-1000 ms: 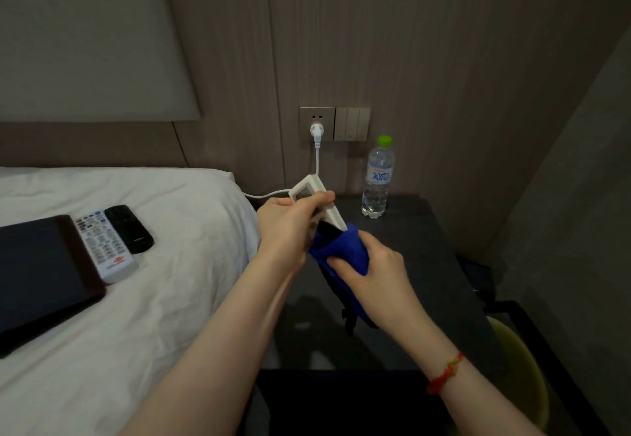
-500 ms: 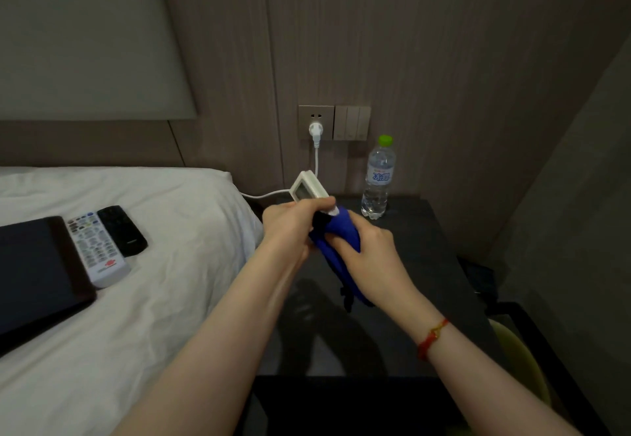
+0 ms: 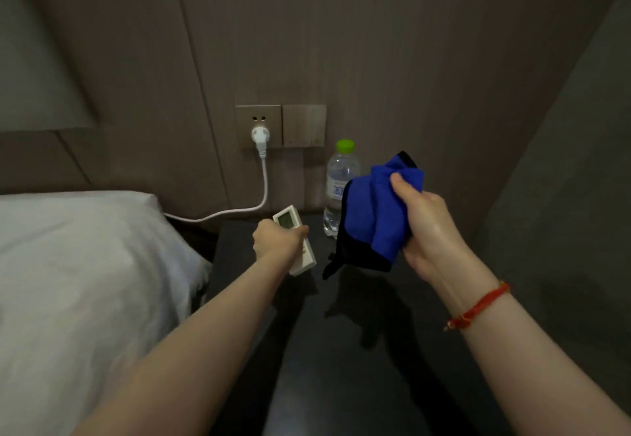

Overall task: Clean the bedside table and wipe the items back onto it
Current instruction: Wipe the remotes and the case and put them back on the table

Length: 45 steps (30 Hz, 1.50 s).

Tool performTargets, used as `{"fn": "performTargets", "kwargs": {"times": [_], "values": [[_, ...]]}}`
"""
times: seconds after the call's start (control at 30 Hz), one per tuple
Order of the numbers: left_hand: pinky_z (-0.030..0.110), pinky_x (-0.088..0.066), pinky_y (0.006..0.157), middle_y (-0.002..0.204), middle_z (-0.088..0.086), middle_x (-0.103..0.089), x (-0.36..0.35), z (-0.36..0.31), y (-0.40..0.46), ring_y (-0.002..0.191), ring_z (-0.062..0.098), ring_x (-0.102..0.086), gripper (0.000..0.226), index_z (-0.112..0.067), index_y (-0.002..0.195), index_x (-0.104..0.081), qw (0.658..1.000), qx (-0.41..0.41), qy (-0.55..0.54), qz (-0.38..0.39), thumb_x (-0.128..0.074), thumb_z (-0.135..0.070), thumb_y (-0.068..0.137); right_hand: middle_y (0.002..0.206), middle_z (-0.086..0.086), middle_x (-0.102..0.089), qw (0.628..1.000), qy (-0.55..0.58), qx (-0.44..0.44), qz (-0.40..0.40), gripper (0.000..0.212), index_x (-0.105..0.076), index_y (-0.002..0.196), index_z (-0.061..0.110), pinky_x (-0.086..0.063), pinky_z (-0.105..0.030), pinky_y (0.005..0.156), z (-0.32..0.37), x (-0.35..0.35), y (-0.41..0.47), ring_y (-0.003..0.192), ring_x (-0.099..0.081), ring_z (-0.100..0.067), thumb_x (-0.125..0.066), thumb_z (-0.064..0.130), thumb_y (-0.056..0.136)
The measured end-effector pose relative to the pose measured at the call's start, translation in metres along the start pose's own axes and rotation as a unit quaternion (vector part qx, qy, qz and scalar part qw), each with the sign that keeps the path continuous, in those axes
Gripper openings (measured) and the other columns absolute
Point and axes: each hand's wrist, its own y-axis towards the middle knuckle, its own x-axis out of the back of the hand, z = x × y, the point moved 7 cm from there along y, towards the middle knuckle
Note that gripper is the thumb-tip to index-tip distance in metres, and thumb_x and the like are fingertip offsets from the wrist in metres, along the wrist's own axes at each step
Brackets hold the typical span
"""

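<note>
My left hand [image 3: 278, 239] grips a white remote with a small screen [image 3: 288, 219], held low over the back left part of the dark bedside table [image 3: 345, 350]. My right hand [image 3: 426, 227] holds a bunched blue cloth with a dark edge [image 3: 375, 210], raised above the table's back right. The cloth and the remote are apart. A clear water bottle with a green cap [image 3: 339, 176] stands at the table's back edge, partly hidden behind the cloth.
A white bed [image 3: 85, 264] borders the table on the left. On the wall behind, a white plug [image 3: 261, 135] sits in a socket beside a switch panel [image 3: 304, 125], and its cable [image 3: 239, 212] runs down behind the bed. A grey wall closes the right side.
The hands have separated: my left hand carried the remote forward and down toward the table, and my right hand lifted the cloth away to the right. The view turned right, off the bed's items.
</note>
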Motion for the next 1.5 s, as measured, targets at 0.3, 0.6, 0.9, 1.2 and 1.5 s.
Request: {"fn": "performTargets", "kwargs": {"times": [0.3, 0.6, 0.9, 1.2, 1.5], "values": [[0.041, -0.053, 0.087, 0.117, 0.017, -0.062, -0.078, 0.013, 0.059, 0.106, 0.034, -0.062, 0.051, -0.004, 0.112, -0.057, 0.999, -0.004, 0.053, 0.011, -0.077, -0.031, 0.073, 0.108, -0.007, -0.067, 0.999, 0.027, -0.012, -0.031, 0.027, -0.06, 0.113, 0.011, -0.052, -0.028, 0.078, -0.026, 0.038, 0.046, 0.098, -0.064, -0.018, -0.055, 0.025, 0.09], [0.044, -0.052, 0.088, 0.117, 0.017, -0.062, -0.105, 0.016, 0.077, 0.106, 0.034, -0.061, 0.051, -0.004, 0.114, -0.057, 0.995, -0.029, 0.095, 0.022, -0.073, -0.035, 0.077, 0.108, -0.008, -0.067, 0.999, 0.009, -0.02, -0.038, 0.025, -0.062, 0.11, 0.011, -0.05, -0.036, 0.09, -0.047, 0.055, 0.058, 0.101, -0.064, -0.022, -0.056, 0.024, 0.09], [0.038, -0.047, 0.09, 0.126, 0.021, -0.057, -0.11, 0.015, 0.076, 0.115, 0.036, -0.056, 0.044, 0.002, 0.12, -0.055, 0.993, -0.026, 0.099, 0.051, -0.059, -0.028, 0.089, 0.105, -0.007, -0.067, 0.999, 0.005, -0.03, -0.04, 0.02, -0.063, 0.105, 0.014, -0.049, -0.036, 0.091, -0.048, 0.056, 0.055, 0.1, -0.064, -0.021, -0.056, 0.024, 0.089], [0.036, -0.044, 0.098, 0.135, 0.019, -0.052, -0.06, 0.017, 0.048, 0.121, 0.035, -0.052, 0.042, -0.002, 0.134, -0.047, 0.998, 0.008, -0.019, 0.061, -0.045, -0.008, 0.092, 0.105, -0.007, -0.066, 0.999, -0.003, -0.032, -0.013, 0.023, -0.06, 0.11, 0.013, -0.051, -0.029, 0.079, -0.045, 0.021, 0.039, 0.096, -0.064, -0.018, -0.054, 0.024, 0.091], [0.045, -0.05, 0.094, 0.112, 0.023, -0.066, 0.08, 0.026, 0.008, 0.105, 0.037, -0.062, 0.039, -0.004, 0.119, -0.06, 0.992, -0.038, -0.121, -0.02, -0.052, -0.002, 0.081, 0.103, -0.008, -0.067, 0.997, -0.033, -0.04, 0.062, 0.017, -0.062, 0.101, 0.013, -0.051, -0.03, 0.079, -0.053, -0.063, -0.01, 0.094, -0.064, -0.019, -0.054, 0.024, 0.092]]}}
